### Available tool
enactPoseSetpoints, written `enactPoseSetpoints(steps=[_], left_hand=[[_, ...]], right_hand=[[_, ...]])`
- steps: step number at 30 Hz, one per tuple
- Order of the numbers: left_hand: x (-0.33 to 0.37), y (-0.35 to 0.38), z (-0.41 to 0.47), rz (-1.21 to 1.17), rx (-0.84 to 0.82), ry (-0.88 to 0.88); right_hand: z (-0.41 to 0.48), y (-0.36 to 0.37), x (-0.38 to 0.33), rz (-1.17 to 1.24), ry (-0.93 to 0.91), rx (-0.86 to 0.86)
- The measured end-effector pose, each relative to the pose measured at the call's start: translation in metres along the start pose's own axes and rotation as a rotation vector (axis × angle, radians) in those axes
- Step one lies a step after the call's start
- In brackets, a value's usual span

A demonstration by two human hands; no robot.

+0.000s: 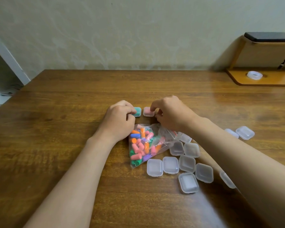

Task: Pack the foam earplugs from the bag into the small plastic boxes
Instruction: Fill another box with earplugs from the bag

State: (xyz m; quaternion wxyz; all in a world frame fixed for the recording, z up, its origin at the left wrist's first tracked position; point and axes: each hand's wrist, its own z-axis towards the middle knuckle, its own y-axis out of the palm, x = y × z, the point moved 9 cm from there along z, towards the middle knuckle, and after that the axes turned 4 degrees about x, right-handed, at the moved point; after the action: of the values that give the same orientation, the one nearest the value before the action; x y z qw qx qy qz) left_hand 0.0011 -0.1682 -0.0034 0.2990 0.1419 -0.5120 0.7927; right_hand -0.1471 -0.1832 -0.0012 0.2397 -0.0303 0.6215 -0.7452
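On the wooden worktop [56, 145] two small plastic boxes sit side by side just beyond a clear bag: the green-filled box [137, 111] on the left and the pink-filled box [148, 111] on the right, close but not touching. The left hand [119, 120] has its fingers curled together on the near left edge of the green-filled box, while the right hand [169, 112] presses an index fingertip onto the pink-filled box, its other fingers bent over the bag's top. The bag of foam earplugs [143, 145], holding orange, pink, green and purple pieces, lies between the two forearms. To its right a loose cluster of empty clear boxes [179, 163] is spread, some touching each other, with two more boxes [244, 132] well apart beyond the right forearm. At the far right stands a wooden stand [262, 79] bearing a white ring [254, 75] on its base and a dark phone [270, 37] on top.
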Motion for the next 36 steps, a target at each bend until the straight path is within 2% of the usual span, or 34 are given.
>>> enactPoseSetpoints(steps=[15,23,30,36], left_hand=[[0.004,-0.001,0.000,-0.001,0.009,0.058],[0.017,-0.007,-0.004,-0.080,0.079,0.184],[0.076,-0.003,-0.023,-0.214,0.043,0.395],[0.121,0.020,-0.014,-0.197,-0.153,0.457]], right_hand=[[-0.002,-0.001,-0.004,0.001,-0.020,-0.020],[-0.034,-0.048,0.016,0.072,0.008,0.127],[-0.083,-0.058,0.045,0.112,0.082,-0.069],[-0.088,-0.040,0.041,0.120,0.079,-0.179]])
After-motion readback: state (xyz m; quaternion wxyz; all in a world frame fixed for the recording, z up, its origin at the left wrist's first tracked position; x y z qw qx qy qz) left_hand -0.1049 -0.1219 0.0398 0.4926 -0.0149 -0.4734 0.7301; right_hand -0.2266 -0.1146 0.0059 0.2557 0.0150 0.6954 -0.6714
